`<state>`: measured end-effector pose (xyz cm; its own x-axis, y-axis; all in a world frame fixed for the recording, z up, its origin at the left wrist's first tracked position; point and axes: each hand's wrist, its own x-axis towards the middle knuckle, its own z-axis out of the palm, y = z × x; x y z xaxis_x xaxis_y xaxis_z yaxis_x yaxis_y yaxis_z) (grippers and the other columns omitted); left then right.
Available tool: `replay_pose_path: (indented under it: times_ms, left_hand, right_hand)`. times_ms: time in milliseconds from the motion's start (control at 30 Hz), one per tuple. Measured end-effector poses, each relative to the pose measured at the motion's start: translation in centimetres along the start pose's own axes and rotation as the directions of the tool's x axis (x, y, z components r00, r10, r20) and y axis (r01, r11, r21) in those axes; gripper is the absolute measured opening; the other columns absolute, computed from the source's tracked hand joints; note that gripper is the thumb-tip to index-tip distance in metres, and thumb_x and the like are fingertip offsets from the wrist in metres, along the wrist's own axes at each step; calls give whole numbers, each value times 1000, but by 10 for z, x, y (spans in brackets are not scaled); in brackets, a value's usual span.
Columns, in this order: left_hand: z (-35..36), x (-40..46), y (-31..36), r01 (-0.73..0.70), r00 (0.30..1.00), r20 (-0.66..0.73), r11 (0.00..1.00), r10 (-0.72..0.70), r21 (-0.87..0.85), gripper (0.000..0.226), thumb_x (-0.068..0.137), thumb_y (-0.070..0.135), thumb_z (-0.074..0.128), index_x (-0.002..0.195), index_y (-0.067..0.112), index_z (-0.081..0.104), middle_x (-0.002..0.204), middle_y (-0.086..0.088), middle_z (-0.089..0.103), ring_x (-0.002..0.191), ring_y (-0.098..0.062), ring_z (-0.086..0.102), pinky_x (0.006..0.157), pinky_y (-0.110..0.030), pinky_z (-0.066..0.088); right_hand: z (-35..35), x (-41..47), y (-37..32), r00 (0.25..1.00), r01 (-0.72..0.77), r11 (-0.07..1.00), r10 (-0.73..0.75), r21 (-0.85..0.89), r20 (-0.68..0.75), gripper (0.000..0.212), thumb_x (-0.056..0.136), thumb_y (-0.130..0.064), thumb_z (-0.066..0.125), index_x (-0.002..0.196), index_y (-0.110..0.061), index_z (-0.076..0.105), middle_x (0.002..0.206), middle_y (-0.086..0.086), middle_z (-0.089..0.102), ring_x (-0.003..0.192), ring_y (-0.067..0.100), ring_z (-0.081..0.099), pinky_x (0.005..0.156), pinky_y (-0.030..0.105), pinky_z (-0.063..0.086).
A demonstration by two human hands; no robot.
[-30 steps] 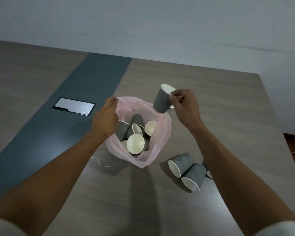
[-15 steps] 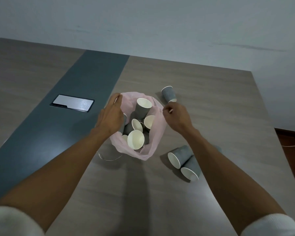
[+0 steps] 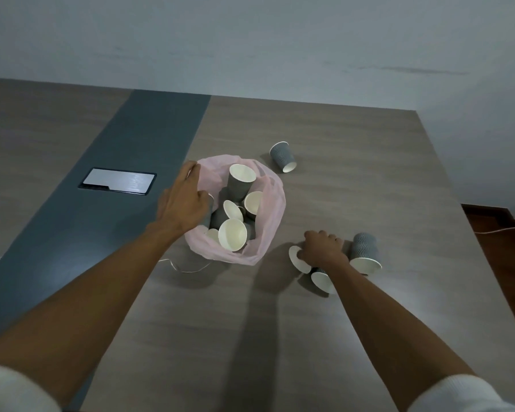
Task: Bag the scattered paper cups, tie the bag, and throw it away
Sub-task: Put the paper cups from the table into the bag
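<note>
The left hand (image 3: 182, 203) grips the pink bag's (image 3: 272, 217) rim. The right hand (image 3: 320, 248) curls over a cup (image 3: 298, 259) right of the bag. A hasty grab could roll its neighbours away.

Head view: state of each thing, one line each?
Pink bag: open, upright, holding several cups.
Left hand: grips the bag's rim.
Right hand: fingers curled over a cup on its side.
Cup beside it: on its side.
Wavy cup: lying tilted.
Far cup: on its side, alone.
</note>
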<state>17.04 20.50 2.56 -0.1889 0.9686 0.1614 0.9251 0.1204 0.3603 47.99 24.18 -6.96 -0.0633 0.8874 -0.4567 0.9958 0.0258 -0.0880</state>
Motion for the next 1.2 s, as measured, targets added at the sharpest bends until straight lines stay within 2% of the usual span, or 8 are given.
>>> replay_pose_path:
  times_ms: [233,400,633,733,867,1000,1067,1200]
  left_hand:
    - [-6,-1,-10,-50,997,50,996,54,-73,62,94,14,53,153,7,36,162,2,28,128,-33,52,103,-51,47]
    - [-8,2,-15,-50,996,73,997,54,-65,65,92,7,56,154,12,35,161,6,26,117,-34,59,97,-49,51]
    - [-6,6,-19,-36,997,65,997,40,-67,67,90,11,57,153,17,36,158,12,25,109,-35,62,92,-50,53]
    - [-4,6,-21,-20,998,54,997,24,-70,67,91,10,58,153,16,36,158,11,26,112,-35,60,94,-51,53]
    - [0,4,-23,-5,999,38,997,8,-82,65,91,8,60,152,13,38,157,6,31,115,-35,59,95,-50,54]
    - [5,2,-24,-10,1000,-10,995,9,-100,62,91,9,58,150,8,41,156,3,35,120,-33,56,99,-48,52]
    - [7,2,-22,-17,999,-41,992,12,-122,62,89,7,57,149,7,42,156,1,36,120,-32,56,100,-44,49]
    - [12,6,-7,28,990,-131,973,-60,-231,68,87,-2,58,151,10,38,158,2,34,130,-26,50,100,-31,39]
  right_hand:
    - [-47,6,10,889,-75,854,291,514,-353,28,94,-11,49,118,-5,60,120,25,65,109,46,64,89,46,52]
    - [-98,-2,-29,799,391,467,255,793,-544,16,94,-12,50,105,-12,61,95,16,69,60,31,69,42,27,51]
    - [-93,-4,-89,894,443,602,-235,664,-382,28,92,-12,54,113,-16,71,72,-2,69,47,13,69,51,27,57]
    - [-86,-3,-87,900,411,595,-141,691,-413,19,95,-28,54,98,-18,69,76,4,73,64,24,73,67,40,60]
    - [-76,13,-72,928,96,752,170,652,-332,65,90,-46,63,140,-7,46,134,18,53,117,40,58,97,47,50]
    - [-59,17,-61,982,-186,486,57,854,181,52,86,-41,75,115,0,61,111,15,68,88,29,66,71,35,52]
    - [-50,17,-59,995,-81,406,-25,910,99,16,94,-15,66,90,0,64,85,16,64,72,26,57,67,37,49]
    - [-70,21,-51,971,167,312,111,935,-210,26,98,-13,55,72,-9,54,65,7,46,65,18,42,61,36,38]
